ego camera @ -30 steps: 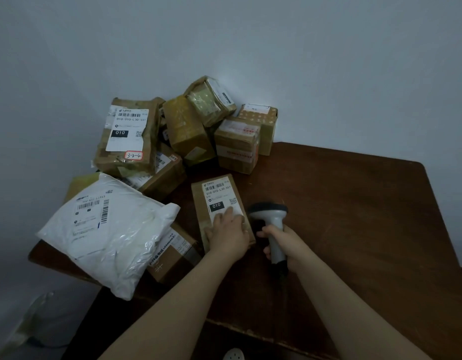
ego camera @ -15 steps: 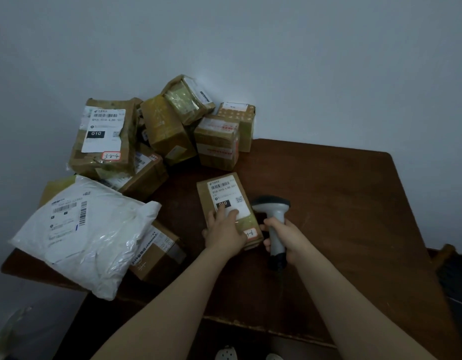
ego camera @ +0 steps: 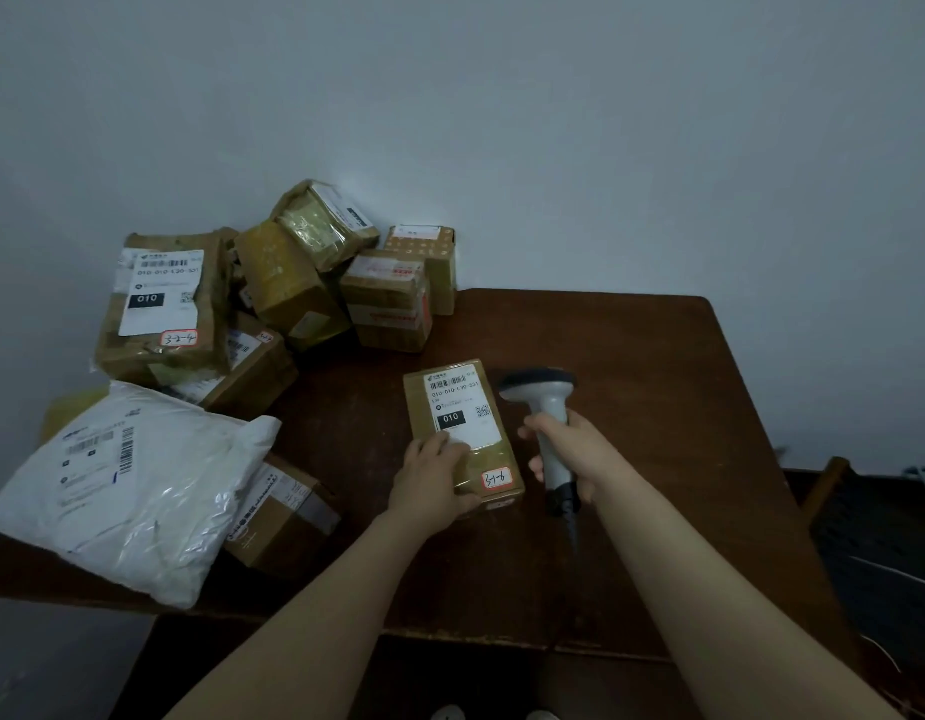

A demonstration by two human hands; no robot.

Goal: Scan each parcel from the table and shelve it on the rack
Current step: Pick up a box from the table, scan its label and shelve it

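The left hand [ego camera: 430, 485] lay on the near left corner of the small parcel [ego camera: 468, 433]. Its fingers [ego camera: 442, 445] were bent over the top face and covered the lower edge of the white label [ego camera: 463, 407]. They seemed to be grasping the box, though the thumb was hidden and the hold could not be made out fully. The parcel lay flat on the bench [ego camera: 647, 366], stretching away from those fingers. A black "010" block sat just beyond them, and a small red-bordered sticker [ego camera: 496, 479] with handwritten digits lay to their right, at the near right corner.

The right hand [ego camera: 572, 452] was clenched round the handle of the grey scanner [ego camera: 546, 402], its fingers [ego camera: 532, 433] wrapped on from the left side. The scanner's dark-rimmed head stood beyond those fingers, just beside the parcel's far right corner, and a dark cable end ran out below the hand toward the person.

Well to the left of the left fingers lay a white plastic mailer [ego camera: 132, 501], overlapping a brown box [ego camera: 288, 517]. Beyond and left of both hands, a heap of brown boxes [ego camera: 294, 288] was piled against the wall [ego camera: 502, 122].
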